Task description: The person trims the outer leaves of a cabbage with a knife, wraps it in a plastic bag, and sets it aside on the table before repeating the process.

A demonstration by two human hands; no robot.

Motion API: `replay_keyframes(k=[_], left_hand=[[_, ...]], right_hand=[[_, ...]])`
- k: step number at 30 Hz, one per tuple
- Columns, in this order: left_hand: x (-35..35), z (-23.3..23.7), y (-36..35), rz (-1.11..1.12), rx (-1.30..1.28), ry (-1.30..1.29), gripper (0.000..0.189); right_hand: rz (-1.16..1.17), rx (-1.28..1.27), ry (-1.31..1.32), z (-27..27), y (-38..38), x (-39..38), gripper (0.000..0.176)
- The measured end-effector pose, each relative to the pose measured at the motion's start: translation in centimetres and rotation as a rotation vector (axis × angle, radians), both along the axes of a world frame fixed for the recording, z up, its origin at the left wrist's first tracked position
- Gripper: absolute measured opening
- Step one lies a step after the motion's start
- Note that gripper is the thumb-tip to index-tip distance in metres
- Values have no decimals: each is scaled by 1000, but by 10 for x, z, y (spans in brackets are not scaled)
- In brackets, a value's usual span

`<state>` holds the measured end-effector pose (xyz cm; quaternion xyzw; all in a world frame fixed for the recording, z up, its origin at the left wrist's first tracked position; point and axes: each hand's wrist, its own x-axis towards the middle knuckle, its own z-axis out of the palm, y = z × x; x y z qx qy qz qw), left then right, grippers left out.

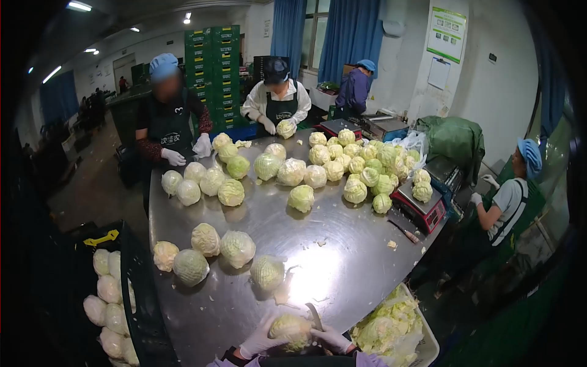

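Note:
Both my hands wear pale gloves at the near edge of the metal table. My left hand [262,339] is wrapped round the left side of a cabbage [291,331]. On the cabbage's right side is my right hand [333,338], closed on a knife [315,317] whose curved blade points up and away from me. Just beyond them a wrapped cabbage [267,273] sits on the table, with a few leaf scraps near it. Further left stand several more cabbages [237,248], some in clear film.
Many cabbages lie across the far side of the metal table [348,244]. A red scale [422,202] and another knife [405,231] are at the right. A basket of leaves [431,342] stands near right, a dark crate [143,293] left. Several people stand around.

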<state>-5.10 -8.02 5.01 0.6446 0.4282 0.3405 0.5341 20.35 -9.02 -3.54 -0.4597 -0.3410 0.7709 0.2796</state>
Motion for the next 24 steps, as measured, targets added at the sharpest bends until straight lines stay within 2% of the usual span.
replay_keyframes(k=[2,4,5,6,8,9,12,13,16,19,24], left_hand=[[12,-5,6,-62,-46,-20,90],[20,-21,7,-126,-97,-38,91],[25,-36,5,-105,-45,88,92],[30,-44,4,-81,4,212,93],[37,-41,3,-64,28,268,93],[40,-39,4,-60,55,339,94],[44,-37,1,-47,92,422,96],[46,-42,2,-47,96,418,96],[47,-57,-1,-15,113,413,99],[47,-52,3,-15,33,296,99],[46,-41,3,11,8,261,98]], right_hand=[[55,55,-43,2,2,9,24],[128,-71,-230,27,-3,10,28],[96,-38,-346,11,-7,17,38],[104,-33,-356,3,-12,20,38],[-150,175,-324,0,-18,20,52],[-292,173,-243,22,-19,7,50],[-254,341,-361,9,-20,1,54],[-203,309,-446,55,-20,-12,57],[-194,177,-370,45,-14,-8,60],[-150,298,-509,40,-9,-6,63],[-158,328,-524,16,-7,0,61]])
